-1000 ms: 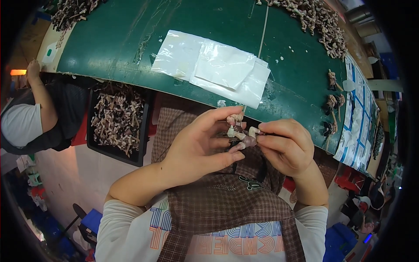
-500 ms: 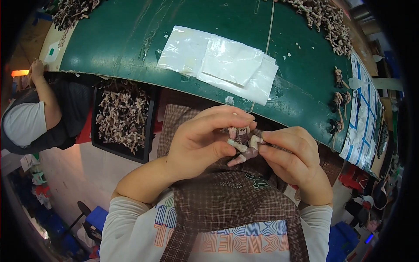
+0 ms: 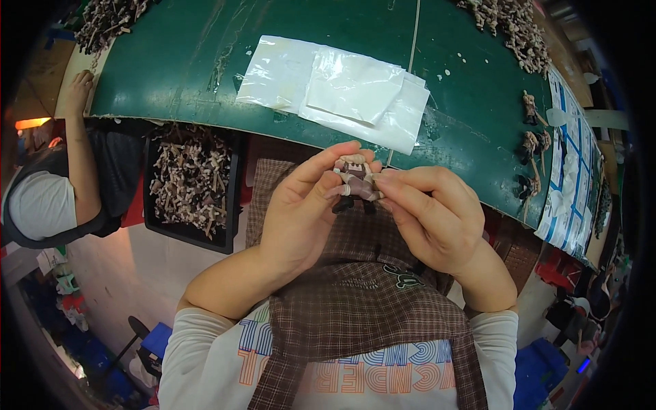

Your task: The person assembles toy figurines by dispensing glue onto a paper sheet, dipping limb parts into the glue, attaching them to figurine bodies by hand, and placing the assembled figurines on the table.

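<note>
Between both hands, above my checked apron, is a small toy figure (image 3: 357,183) with a brownish-mauve body, pale arms and dark boots. My left hand (image 3: 301,201) grips it from the left, thumb on the near side and forefinger along the top. The fingers of my right hand (image 3: 437,212) pinch the figure's right edge, at a pale part by its arm. Fingertips cover some of the figure, so its finer details are hidden.
A black bin (image 3: 188,188) full of small figures stands left. White plastic sheets (image 3: 355,85) lie on the green table (image 3: 178,75). Figure heaps (image 3: 512,31) sit at its far corners; several single figures (image 3: 529,147) lie at right. A co-worker's arm (image 3: 82,157) reaches the table's left end.
The figure has turned: its dark boots now point toward me and its body faces up. Both hands have shifted slightly left and up. The co-worker's arm has stretched farther onto the table.
</note>
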`<action>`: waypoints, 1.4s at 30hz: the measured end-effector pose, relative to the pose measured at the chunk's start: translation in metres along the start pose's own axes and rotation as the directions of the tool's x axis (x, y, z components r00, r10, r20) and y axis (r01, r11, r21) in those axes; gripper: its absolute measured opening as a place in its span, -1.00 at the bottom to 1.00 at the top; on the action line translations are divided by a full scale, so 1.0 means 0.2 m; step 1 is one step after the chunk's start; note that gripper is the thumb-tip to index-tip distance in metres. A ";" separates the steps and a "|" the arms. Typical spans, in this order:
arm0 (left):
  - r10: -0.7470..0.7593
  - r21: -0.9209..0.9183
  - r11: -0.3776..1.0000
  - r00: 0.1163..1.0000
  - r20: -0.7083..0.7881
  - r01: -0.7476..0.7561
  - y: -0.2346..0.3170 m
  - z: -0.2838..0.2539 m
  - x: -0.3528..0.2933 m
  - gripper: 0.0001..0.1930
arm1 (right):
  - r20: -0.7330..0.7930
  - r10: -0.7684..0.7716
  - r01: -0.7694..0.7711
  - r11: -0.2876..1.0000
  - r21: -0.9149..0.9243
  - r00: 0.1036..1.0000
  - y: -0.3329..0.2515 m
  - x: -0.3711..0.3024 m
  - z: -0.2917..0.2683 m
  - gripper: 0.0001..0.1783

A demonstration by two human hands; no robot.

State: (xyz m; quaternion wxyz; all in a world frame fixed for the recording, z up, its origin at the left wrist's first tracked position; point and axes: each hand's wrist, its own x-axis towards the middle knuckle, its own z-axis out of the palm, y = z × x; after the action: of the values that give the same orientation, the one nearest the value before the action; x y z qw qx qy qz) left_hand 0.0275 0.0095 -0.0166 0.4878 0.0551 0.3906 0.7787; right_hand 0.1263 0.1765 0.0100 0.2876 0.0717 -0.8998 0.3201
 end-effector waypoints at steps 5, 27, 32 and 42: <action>0.061 -0.064 0.996 0.998 -0.027 -0.062 -0.02 0.03 -0.01 -0.57 | 0.072 0.080 -0.085 0.994 0.073 0.994 -0.03 -0.01 -0.01 -0.44; -0.081 -0.112 0.991 0.995 -0.065 0.073 -0.02 0.06 -0.01 -0.61 | -0.021 -0.151 0.140 0.952 -0.272 0.988 0.04 -0.08 0.07 -0.38; -0.062 -0.112 0.992 0.994 -0.087 0.052 -0.05 0.02 -0.02 -0.63 | -0.014 -0.166 0.156 0.951 -0.267 0.986 0.03 -0.08 0.11 -0.43; -0.351 0.104 0.935 0.926 0.140 0.338 -0.04 -0.24 -0.01 -0.63 | 0.221 0.017 -0.017 1.000 -0.005 0.975 0.04 -0.16 0.09 -0.41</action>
State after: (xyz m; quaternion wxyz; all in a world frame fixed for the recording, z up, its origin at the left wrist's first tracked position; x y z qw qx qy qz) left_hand 0.0112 -0.0165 -0.0543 0.6436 0.0656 0.3847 0.6584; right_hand 0.1417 0.1697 -0.0235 0.1828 0.0988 -0.9273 0.3113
